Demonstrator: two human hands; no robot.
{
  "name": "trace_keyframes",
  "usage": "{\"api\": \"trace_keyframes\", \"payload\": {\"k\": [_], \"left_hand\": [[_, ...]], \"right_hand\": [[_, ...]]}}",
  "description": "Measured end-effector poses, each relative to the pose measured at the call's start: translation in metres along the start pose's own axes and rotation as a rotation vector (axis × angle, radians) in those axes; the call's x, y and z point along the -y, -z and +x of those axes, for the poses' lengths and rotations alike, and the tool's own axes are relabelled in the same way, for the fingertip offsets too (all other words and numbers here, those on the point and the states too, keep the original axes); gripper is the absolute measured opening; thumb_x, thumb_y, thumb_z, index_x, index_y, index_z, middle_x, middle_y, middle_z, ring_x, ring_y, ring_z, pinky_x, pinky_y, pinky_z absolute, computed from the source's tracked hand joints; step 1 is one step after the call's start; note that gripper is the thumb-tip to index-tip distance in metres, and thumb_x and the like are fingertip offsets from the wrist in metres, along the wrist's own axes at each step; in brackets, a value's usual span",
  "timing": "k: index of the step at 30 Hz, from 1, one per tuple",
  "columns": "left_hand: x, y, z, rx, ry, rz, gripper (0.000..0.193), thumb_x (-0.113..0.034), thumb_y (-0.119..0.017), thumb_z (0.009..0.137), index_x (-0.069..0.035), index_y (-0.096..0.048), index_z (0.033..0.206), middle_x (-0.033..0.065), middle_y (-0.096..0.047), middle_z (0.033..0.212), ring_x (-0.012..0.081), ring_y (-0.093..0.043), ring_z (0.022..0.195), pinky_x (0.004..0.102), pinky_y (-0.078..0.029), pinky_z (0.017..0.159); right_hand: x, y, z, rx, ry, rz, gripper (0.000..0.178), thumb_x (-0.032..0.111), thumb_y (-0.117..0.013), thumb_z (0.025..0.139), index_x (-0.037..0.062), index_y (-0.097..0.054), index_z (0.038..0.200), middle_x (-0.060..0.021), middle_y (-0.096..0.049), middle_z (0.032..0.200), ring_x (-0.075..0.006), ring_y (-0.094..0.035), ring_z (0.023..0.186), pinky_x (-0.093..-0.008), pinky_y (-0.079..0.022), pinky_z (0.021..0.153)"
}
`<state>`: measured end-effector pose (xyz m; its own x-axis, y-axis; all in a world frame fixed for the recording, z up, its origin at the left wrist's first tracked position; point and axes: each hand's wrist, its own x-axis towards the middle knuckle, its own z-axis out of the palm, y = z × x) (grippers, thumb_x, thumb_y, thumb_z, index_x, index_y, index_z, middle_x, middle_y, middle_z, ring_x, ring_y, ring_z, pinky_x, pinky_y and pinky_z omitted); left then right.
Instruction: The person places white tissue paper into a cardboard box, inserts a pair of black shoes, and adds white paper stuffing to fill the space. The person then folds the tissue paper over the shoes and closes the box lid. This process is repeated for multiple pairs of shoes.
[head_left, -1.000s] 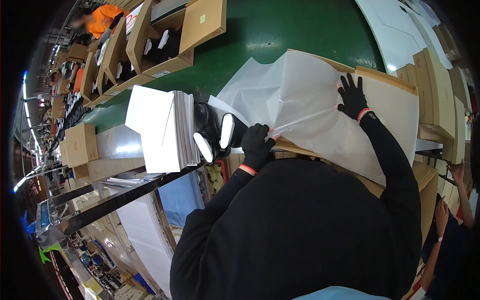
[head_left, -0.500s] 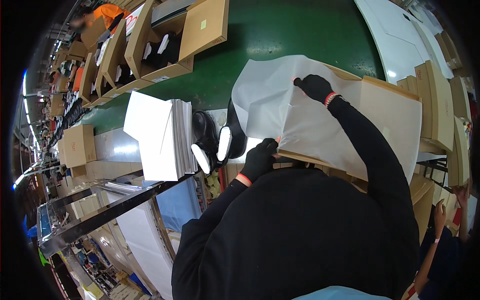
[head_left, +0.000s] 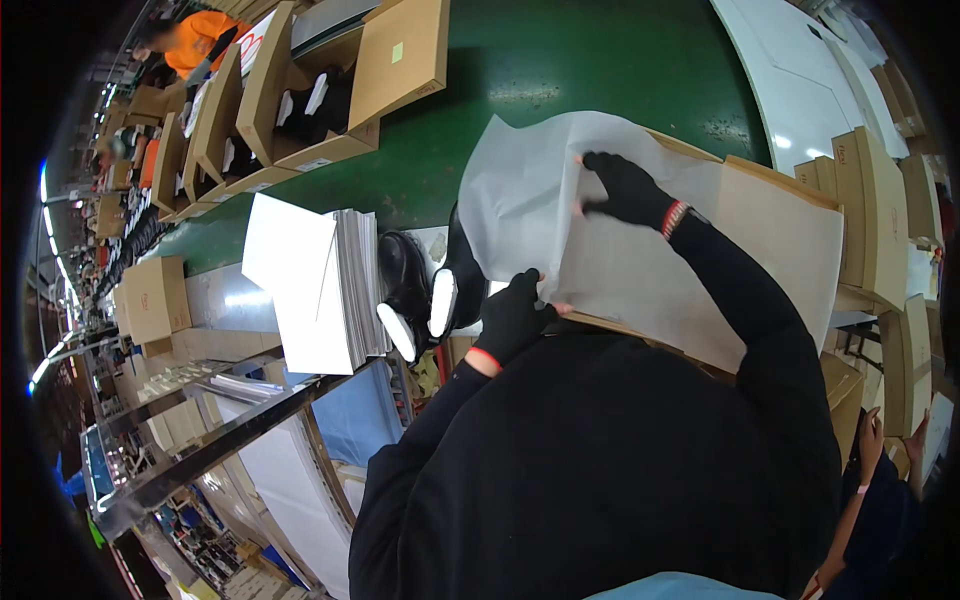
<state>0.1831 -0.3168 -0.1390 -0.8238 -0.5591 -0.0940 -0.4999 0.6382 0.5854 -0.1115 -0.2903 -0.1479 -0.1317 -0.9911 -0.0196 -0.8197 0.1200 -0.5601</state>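
A large sheet of translucent white tissue paper (head_left: 690,270) lies over an open brown cardboard box (head_left: 785,182), hiding what is inside. Its left part is raised in a crease and hangs past the box. My right hand (head_left: 630,192), in a black fingertipless glove, rests on the paper with thumb and forefinger spread along the crease. At the near end of that crease, my left hand (head_left: 515,320), gloved alike, touches the paper, thumb and forefinger apart. Left of the box lie a black boot (head_left: 403,275) and another black boot (head_left: 462,255), partly under the paper, both with white ends.
A stack of white sheets (head_left: 305,290) stands beside the boots. Open boxes with black footwear (head_left: 325,105) line the far left of the green table (head_left: 560,60). More cardboard boxes (head_left: 865,220) stand at right. A metal rail (head_left: 190,455) runs lower left; other people work at both sides.
Both hands have loosened from a pinch on the paper's fold, thumbs and forefingers spreading apart. The paper's left part has shifted slightly left. My left hand has moved a little left.
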Motion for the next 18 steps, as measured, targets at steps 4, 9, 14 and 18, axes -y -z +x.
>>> {"api": "trace_keyframes", "payload": {"k": [4,9,14,18], "left_hand": [[0.005,-0.009,0.003,0.077,-0.036,-0.001,0.055,-0.038,-0.076,0.072,-0.011,-0.059,0.116,0.008,-0.057,0.106,0.0286,-0.065,0.078,0.0394,-0.05,0.062],[0.006,-0.013,0.017,0.138,-0.142,-0.04,0.056,-0.034,-0.078,0.071,-0.009,-0.057,0.116,0.008,-0.057,0.11,0.0312,-0.065,0.083,0.0396,-0.051,0.064],[-0.049,-0.005,0.044,-0.258,0.061,-0.141,0.053,-0.047,-0.076,0.073,-0.007,-0.054,0.1,0.007,-0.06,0.084,0.029,-0.062,0.065,0.0371,-0.047,0.055],[-0.059,0.003,0.062,-0.231,-0.078,-0.102,0.035,-0.03,-0.073,0.08,-0.011,-0.047,0.065,0.0019,-0.05,0.059,0.0253,-0.053,0.05,0.0372,-0.038,0.047]], "right_hand": [[-0.025,0.005,-0.072,0.358,-0.092,-0.535,0.145,0.059,-0.086,0.036,0.0018,-0.014,0.148,-0.0275,-0.015,0.152,-0.0456,-0.013,0.141,-0.0683,-0.013,0.106],[-0.096,-0.018,-0.081,0.451,-0.21,-0.656,0.151,0.053,-0.089,0.028,0.0034,-0.014,0.149,-0.0244,-0.015,0.153,-0.043,-0.013,0.142,-0.0672,-0.011,0.108],[-0.1,-0.017,-0.081,0.442,-0.229,-0.639,0.15,0.046,-0.091,0.029,0.0038,-0.012,0.149,-0.0249,-0.015,0.153,-0.0422,-0.014,0.142,-0.0649,-0.011,0.109],[-0.099,-0.018,-0.089,0.422,-0.234,-0.627,0.145,0.043,-0.092,0.035,0.0044,-0.012,0.149,-0.0249,-0.018,0.152,-0.0422,-0.016,0.142,-0.0647,-0.012,0.109]]}}
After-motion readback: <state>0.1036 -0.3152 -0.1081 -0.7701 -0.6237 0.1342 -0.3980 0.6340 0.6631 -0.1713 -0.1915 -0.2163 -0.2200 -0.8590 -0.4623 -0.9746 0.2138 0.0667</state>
